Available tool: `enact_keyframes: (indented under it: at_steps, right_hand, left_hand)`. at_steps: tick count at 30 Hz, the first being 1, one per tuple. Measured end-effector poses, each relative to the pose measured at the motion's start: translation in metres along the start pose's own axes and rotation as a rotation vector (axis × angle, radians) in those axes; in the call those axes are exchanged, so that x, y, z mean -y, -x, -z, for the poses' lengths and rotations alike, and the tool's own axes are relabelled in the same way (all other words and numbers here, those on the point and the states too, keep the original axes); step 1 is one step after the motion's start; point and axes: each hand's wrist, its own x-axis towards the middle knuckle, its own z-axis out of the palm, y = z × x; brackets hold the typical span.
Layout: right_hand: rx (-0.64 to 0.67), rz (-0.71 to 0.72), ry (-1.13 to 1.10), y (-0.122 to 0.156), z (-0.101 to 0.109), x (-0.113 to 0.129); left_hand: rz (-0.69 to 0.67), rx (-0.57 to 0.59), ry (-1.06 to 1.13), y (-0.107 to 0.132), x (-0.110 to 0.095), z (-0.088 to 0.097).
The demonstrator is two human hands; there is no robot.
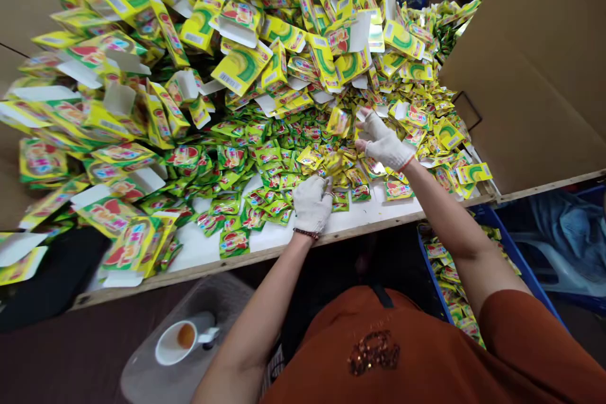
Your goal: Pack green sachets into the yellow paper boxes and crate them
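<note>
My left hand, in a white knit glove with bare fingertips, rests low over the small sachets near the table's front edge. Its fingers are curled and mostly hidden from above; what they hold, if anything, does not show. Just beyond them a yellow sachet is blurred. Farther right, my right hand wears the same kind of glove. Its fingers are spread and point left above yellow sachets, with nothing visible in them. A small yellow box lies left of its fingertips. Green sachets spread across the middle.
Yellow fruit-print boxes, many with open flaps, are heaped behind and to the left. A cardboard wall borders the right side. Below the table are a blue crate of packets and a stool bearing a white cup.
</note>
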Motion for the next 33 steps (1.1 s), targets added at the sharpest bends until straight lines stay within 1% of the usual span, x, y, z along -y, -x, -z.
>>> enact_keyframes:
  at_steps: [1,3,5,7,10,12,14,16,18,20,21,22,23,25,26,27,28,29,31,33]
  right_hand:
    - [0.024,-0.053,-0.007,0.006,-0.009,-0.002]
    - [0.122,-0.167,0.029,0.021,-0.024,-0.011]
    - [0.226,-0.230,0.159,0.033,-0.035,-0.020]
    - [0.260,-0.230,0.326,0.040,-0.042,-0.024]
    - [0.246,-0.210,0.501,0.040,-0.048,-0.021]
    - [0.270,-0.218,0.562,0.036,-0.049,-0.017]
    - [0.299,-0.261,0.603,0.031,-0.049,-0.014]
    - [0.298,-0.317,0.607,0.028,-0.048,-0.016]
    - [0.256,-0.335,0.566,0.029,-0.047,-0.022]
    - [0.189,-0.291,0.492,0.032,-0.044,-0.030]
    - [0.146,-0.248,0.451,0.035,-0.042,-0.033]
    - [0.092,-0.198,0.407,0.038,-0.040,-0.036]
    - [0.039,-0.153,0.358,0.042,-0.038,-0.037]
    - [-0.056,-0.117,0.240,0.052,-0.034,-0.035]
    - [-0.088,-0.130,0.177,0.056,-0.033,-0.033]
    - [-0.106,-0.158,0.119,0.061,-0.032,-0.030]
    - [-0.113,-0.193,0.074,0.066,-0.031,-0.026]
    - [-0.115,-0.226,0.043,0.070,-0.031,-0.023]
    - [-0.117,-0.265,0.015,0.079,-0.032,-0.019]
    - [-0.114,-0.282,-0.015,0.087,-0.035,-0.019]
  left_hand:
    - [0.030,0.018,-0.042,-0.002,0.000,0.000]
    - [0.082,0.063,-0.109,-0.010,-0.001,0.000]
    - [0.129,0.114,-0.125,-0.022,-0.008,-0.002]
    - [0.182,0.181,-0.108,-0.037,-0.018,-0.006]
    - [0.278,0.276,-0.057,-0.056,-0.030,-0.014]
    - [0.300,0.285,0.047,-0.061,-0.030,-0.016]
    - [0.274,0.259,0.180,-0.061,-0.023,-0.014]
    - [0.238,0.214,0.252,-0.055,-0.010,-0.005]
    - [0.220,0.102,0.193,-0.044,0.003,0.010]
    - [0.182,-0.049,0.047,-0.032,0.011,0.027]
    - [0.145,-0.095,-0.025,-0.026,0.013,0.034]
    - [0.097,-0.089,-0.080,-0.021,0.012,0.039]
    - [0.039,-0.026,-0.111,-0.017,0.008,0.042]
    - [-0.079,0.195,-0.132,-0.012,-0.004,0.040]
    - [-0.125,0.302,-0.144,-0.011,-0.011,0.037]
    - [-0.146,0.385,-0.167,-0.012,-0.019,0.033]
    - [-0.142,0.440,-0.197,-0.013,-0.026,0.028]
    - [-0.116,0.468,-0.224,-0.014,-0.031,0.024]
    - [-0.055,0.475,-0.222,-0.016,-0.034,0.017]
    - [-0.014,0.439,-0.101,-0.016,-0.028,0.014]
